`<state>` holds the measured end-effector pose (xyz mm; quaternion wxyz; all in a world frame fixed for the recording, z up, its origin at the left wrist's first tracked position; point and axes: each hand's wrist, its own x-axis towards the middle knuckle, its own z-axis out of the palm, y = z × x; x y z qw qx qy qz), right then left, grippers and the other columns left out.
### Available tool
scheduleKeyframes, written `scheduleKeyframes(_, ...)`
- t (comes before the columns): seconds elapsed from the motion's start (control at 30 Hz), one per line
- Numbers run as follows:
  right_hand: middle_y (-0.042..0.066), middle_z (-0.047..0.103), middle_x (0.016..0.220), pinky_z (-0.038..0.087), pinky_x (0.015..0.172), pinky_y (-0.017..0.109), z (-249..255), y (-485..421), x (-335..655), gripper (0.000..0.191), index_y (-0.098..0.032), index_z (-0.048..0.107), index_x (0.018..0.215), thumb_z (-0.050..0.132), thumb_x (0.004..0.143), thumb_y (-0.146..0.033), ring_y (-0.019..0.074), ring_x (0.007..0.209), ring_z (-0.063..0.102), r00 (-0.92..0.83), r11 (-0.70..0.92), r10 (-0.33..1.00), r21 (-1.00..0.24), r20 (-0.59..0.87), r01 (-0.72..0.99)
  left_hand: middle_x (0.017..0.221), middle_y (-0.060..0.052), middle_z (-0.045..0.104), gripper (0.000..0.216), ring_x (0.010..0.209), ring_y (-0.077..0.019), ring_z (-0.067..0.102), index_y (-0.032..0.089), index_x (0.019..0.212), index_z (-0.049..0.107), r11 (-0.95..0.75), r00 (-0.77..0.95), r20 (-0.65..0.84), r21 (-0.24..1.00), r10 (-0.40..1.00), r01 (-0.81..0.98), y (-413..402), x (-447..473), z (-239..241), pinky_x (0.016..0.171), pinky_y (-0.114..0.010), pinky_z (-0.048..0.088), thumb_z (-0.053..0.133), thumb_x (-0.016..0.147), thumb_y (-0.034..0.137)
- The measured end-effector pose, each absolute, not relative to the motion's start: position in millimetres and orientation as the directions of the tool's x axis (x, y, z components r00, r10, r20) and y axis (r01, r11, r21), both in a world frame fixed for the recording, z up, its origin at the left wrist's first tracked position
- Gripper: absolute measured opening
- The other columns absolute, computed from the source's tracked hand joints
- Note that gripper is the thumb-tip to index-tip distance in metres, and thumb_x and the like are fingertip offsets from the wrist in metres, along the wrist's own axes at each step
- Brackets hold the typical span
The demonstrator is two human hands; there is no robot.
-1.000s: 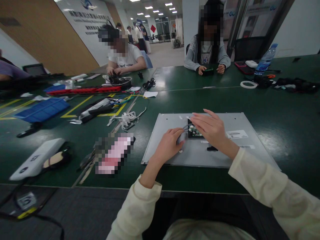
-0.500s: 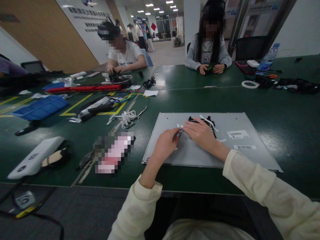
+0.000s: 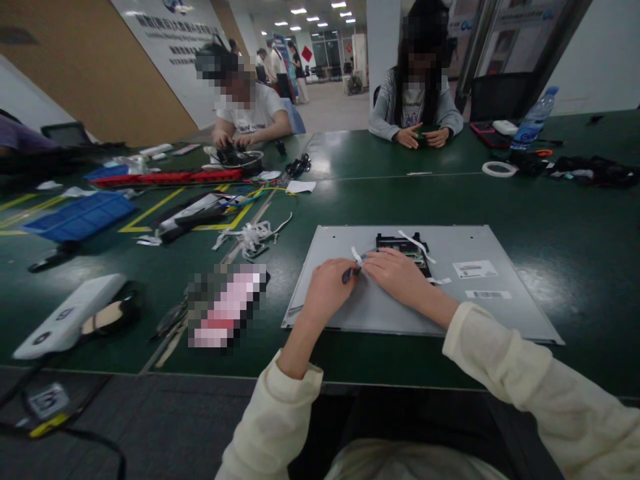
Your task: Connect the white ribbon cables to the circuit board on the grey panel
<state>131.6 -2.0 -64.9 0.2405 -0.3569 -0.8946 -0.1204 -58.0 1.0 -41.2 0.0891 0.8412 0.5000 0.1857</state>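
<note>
A flat grey metal panel [image 3: 500, 310] lies on the table in front of me, with two white labels on its right part. A black frame with a circuit board [image 3: 385, 241] rests on it, white strips of tape lying across and beside it. My left hand [image 3: 326, 292] is closed in a pinch around a small dark piece [image 3: 348, 275] whose kind I cannot make out. From between my fingertips sticks up a short white tape strip [image 3: 355, 255]. My right hand [image 3: 400, 277] has its fingers together, their tips meeting the left hand's at this strip; its exact grip is partly hidden.
Left of the panel lie a blurred-out pink phone-like item [image 3: 230, 307], a tangle of white strips [image 3: 255, 237] and a white device [image 3: 70, 317]. A blue tray [image 3: 80, 213] stands farther left. A water bottle [image 3: 536, 119] and tape roll [image 3: 499, 169] are at right. Two people sit opposite.
My right hand has drawn down a little, so more of the black frame and circuit board shows. The white strip between my fingertips now stands up more plainly.
</note>
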Motion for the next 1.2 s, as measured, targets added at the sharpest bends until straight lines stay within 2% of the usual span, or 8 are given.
scheduleKeyframes(0.17,0.012,0.068,0.110,0.042,0.099,0.041,-65.1,-3.5,128.3,0.020,-0.012,0.066,0.104,0.053,0.088,-0.010,0.0229,0.114,0.056,-0.646,0.714,0.597,0.051,0.476,0.698,0.101,-0.003,0.070,0.023,0.099,-0.0211,0.062,0.022,0.095,0.065,-0.473,0.415,0.230,0.349,0.880,0.809,-0.1,-56.4,-40.7,0.093,-0.034,0.045,0.052,0.078,0.012)
scheduleKeyframes(0.43,0.014,0.063,0.120,0.043,0.098,0.042,-67.4,-4.4,128.4,0.028,-0.010,0.063,0.114,0.052,0.089,-0.010,0.0242,0.117,0.055,-0.625,0.712,0.602,0.020,0.498,0.702,0.101,-0.003,0.070,0.023,0.098,-0.0208,0.062,0.021,0.094,0.064,-0.475,0.418,0.230,0.357,0.879,0.804,2.4,-56.8,-42.3,0.093,-0.034,0.045,0.051,0.078,0.011)
scheduleKeyframes(0.7,0.013,0.066,0.113,0.042,0.099,0.042,-68.3,-4.2,127.3,0.022,-0.011,0.067,0.104,0.050,0.090,-0.011,0.0248,0.115,0.055,-0.653,0.720,0.604,0.039,0.456,0.693,0.101,-0.003,0.069,0.022,0.099,-0.0210,0.062,0.022,0.095,0.064,-0.460,0.410,0.211,0.352,0.887,0.815,3.3,-57.2,-43.8,0.094,-0.035,0.045,0.051,0.079,0.012)
scheduleKeyframes(1.2,0.018,0.061,0.121,0.040,0.101,0.044,-75.1,-2.3,126.2,0.029,-0.008,0.061,0.115,0.046,0.090,-0.010,0.0243,0.117,0.055,-0.690,0.765,0.573,0.012,0.441,0.643,0.103,-0.004,0.068,0.026,0.101,-0.0209,0.061,0.021,0.097,0.064,-0.500,0.447,0.224,0.375,0.866,0.781,6.2,-59.1,-46.9,0.095,-0.035,0.045,0.049,0.078,0.010)
